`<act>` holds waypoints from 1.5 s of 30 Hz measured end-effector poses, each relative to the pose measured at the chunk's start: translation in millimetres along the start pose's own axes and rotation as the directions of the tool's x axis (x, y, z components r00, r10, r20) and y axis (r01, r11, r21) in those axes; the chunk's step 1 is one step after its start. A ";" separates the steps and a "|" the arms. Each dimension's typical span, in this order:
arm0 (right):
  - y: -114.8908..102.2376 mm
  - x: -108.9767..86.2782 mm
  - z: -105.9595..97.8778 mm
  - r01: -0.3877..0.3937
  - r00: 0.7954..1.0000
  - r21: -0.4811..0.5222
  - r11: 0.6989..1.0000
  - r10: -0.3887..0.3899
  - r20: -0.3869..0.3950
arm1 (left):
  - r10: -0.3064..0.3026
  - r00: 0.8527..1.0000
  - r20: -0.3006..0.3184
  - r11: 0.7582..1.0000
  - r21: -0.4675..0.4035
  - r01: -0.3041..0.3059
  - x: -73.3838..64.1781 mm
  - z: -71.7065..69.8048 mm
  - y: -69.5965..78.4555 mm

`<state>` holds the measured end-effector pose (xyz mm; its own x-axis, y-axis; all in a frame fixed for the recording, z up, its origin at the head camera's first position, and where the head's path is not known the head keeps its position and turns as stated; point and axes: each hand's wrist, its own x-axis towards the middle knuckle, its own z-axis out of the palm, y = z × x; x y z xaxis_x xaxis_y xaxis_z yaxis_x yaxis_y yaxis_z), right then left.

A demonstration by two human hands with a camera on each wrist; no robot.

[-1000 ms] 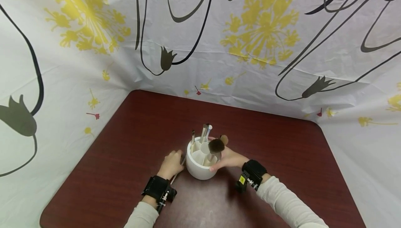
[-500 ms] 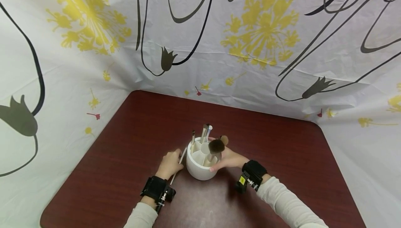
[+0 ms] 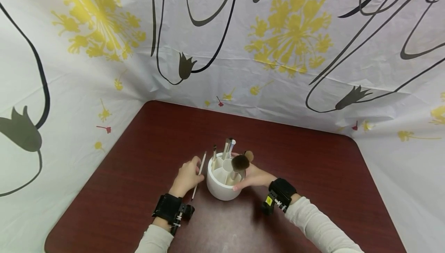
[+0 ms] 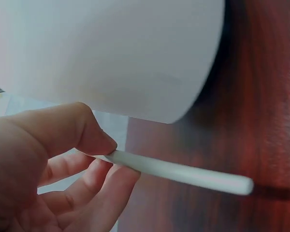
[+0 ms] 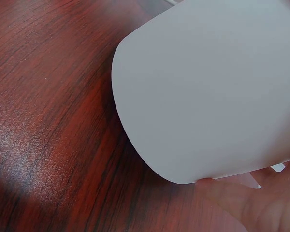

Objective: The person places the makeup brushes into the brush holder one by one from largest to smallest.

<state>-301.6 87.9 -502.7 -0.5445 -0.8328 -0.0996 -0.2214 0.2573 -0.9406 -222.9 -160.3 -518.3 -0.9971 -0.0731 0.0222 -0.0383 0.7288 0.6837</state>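
My left hand (image 3: 185, 176) pinches a thin makeup brush (image 3: 202, 164) with a white handle, just left of the white round brush holder (image 3: 222, 192). In the left wrist view, thumb and fingertips grip the brush, and its rounded handle end (image 4: 222, 182) points away to the right, over the table. My right hand (image 3: 256, 175) grips the holder's right side, its thumb toward the front. Inside the divided holder stand a big fluffy brush (image 3: 240, 162) at the right, a slim brush (image 3: 214, 158) at the left and several brushes at the back.
The holder stands on a dark red wood-grain table (image 3: 295, 148) with rounded corners. A white cloth (image 3: 222, 44) with yellow and grey flowers hangs behind the table and along its sides.
My left hand has shifted slightly up and left with the thin brush, whose upper end now rises higher beside the holder. The right hand and holder have stayed in place.
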 end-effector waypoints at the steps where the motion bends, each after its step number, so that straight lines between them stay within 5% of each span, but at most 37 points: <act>1: -0.4 -0.1 0.2 -0.004 1.000 -0.005 1.000 0.004 -0.001 | 0.000 1.000 -0.006 1.000 -0.007 -0.001 0.1 -1.7 1.6; 10: -27.5 -5.4 2.3 -0.014 1.000 0.015 1.000 0.014 0.013 | 0.001 0.996 -0.084 0.995 -0.100 -0.009 2.6 -20.7 17.2; 19: -31.6 -6.5 2.7 -0.013 1.000 0.008 1.000 0.013 0.008 | 0.014 0.988 -0.157 0.984 -0.175 -0.041 -0.6 -41.9 40.1; 27: -31.1 -6.3 2.5 -0.011 1.000 0.015 1.000 0.011 0.011 | 0.071 0.958 -0.276 0.966 -0.221 -0.135 -6.5 -55.9 58.5; 35: -29.7 -6.6 2.0 -0.017 1.000 0.018 1.000 0.017 0.010 | 0.144 0.910 -0.388 0.934 -0.250 -0.255 -6.3 -58.1 70.1; 45: -30.9 -6.8 2.9 -0.023 1.000 0.009 1.000 0.023 0.005 | 0.125 0.916 -0.381 0.925 -0.289 -0.246 -1.4 -49.2 75.0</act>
<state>-288.7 84.2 -473.8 -0.5456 -0.8290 -0.1226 -0.2018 0.2719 -0.9409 -221.1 -139.0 -431.2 -0.8928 -0.2357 0.3838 0.2293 0.4956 0.8377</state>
